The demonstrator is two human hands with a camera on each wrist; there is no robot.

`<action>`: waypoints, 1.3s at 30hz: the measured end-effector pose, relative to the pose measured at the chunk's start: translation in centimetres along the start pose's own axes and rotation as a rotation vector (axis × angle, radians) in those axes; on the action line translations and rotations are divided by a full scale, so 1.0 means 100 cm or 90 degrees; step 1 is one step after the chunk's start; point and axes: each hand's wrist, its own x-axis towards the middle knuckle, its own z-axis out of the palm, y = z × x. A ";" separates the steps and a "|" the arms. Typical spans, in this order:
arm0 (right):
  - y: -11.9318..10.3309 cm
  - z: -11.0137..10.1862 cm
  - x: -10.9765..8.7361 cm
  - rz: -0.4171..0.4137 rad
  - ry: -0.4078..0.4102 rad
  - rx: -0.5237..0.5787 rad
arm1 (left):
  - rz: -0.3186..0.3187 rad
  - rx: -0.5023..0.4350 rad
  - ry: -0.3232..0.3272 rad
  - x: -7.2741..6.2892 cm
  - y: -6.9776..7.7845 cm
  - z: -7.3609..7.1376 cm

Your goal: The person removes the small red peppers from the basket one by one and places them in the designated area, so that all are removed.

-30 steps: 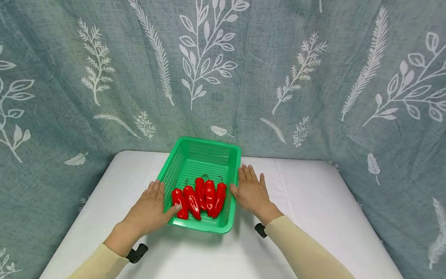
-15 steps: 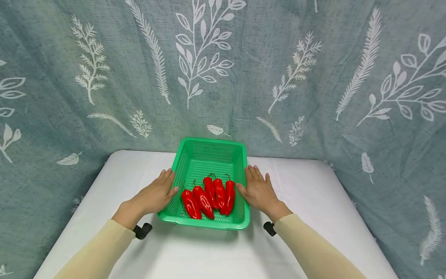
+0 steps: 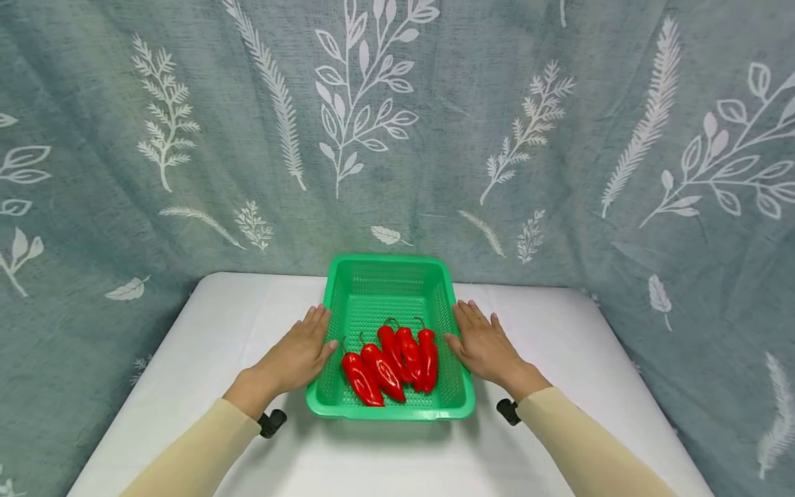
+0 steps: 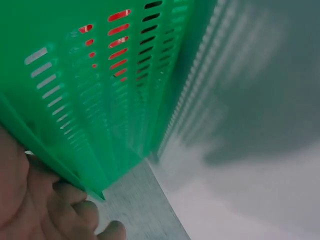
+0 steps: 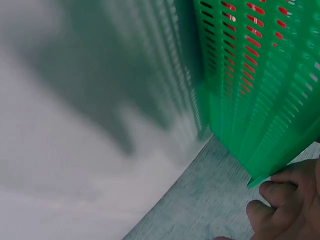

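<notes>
The long rims of a green basket, just below the centre of the frame, are gripped from both sides. At its left wall, the fingers of the left hand are held close together along the outside, with the thumb hooked over the rim. The hold is mirrored at the right wall by the right hand, its little finger spread from the rest. Inside, five red peppers are laid side by side in the half nearer the bottom of the frame, their stems pointed mostly toward the top.

A shadow is cast on the white desk below the near rim; whether the basket is rested there or held just above cannot be told. The scene is backed by a leaf-printed curtain across the upper frame.

The step in hand is judged to be a two-handed placing or shifting of the loaded basket. For the next move, level and evenly matched hands would be called for, as the loose peppers could be sent rolling by a tilt; once the basket is settled, both rims could be released together.
</notes>
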 end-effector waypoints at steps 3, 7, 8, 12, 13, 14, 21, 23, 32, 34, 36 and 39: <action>0.010 -0.003 -0.007 -0.005 -0.001 -0.010 | 0.005 0.006 -0.001 0.000 0.010 0.003; 0.018 -0.004 -0.009 -0.008 0.001 -0.003 | 0.004 0.024 0.009 0.004 0.014 0.005; 0.018 -0.004 -0.009 -0.011 0.004 -0.001 | 0.002 0.027 0.012 0.005 0.013 0.005; 0.018 0.001 -0.005 -0.011 0.005 0.014 | -0.005 0.031 0.022 0.012 0.007 0.004; 0.017 0.002 -0.003 -0.009 0.006 0.016 | -0.007 0.030 0.021 0.014 0.005 0.003; 0.016 0.002 -0.002 -0.007 0.006 0.019 | -0.007 0.030 0.020 0.015 0.003 0.002; 0.012 0.003 0.003 -0.001 0.004 0.017 | -0.010 0.050 0.002 0.025 -0.005 -0.002; 0.013 0.002 0.004 -0.002 0.003 0.016 | -0.009 0.064 -0.005 0.029 -0.006 -0.004; 0.006 0.000 0.010 0.008 -0.008 0.012 | -0.021 0.072 -0.017 0.030 -0.008 -0.008; 0.003 0.002 0.012 0.006 -0.008 0.018 | -0.026 0.070 -0.014 0.027 -0.010 -0.009; -0.001 0.003 0.013 0.007 -0.011 0.024 | -0.028 0.067 -0.010 0.024 -0.011 -0.011; -0.005 0.004 0.013 0.009 -0.017 0.028 | -0.025 0.068 -0.008 0.020 -0.013 -0.013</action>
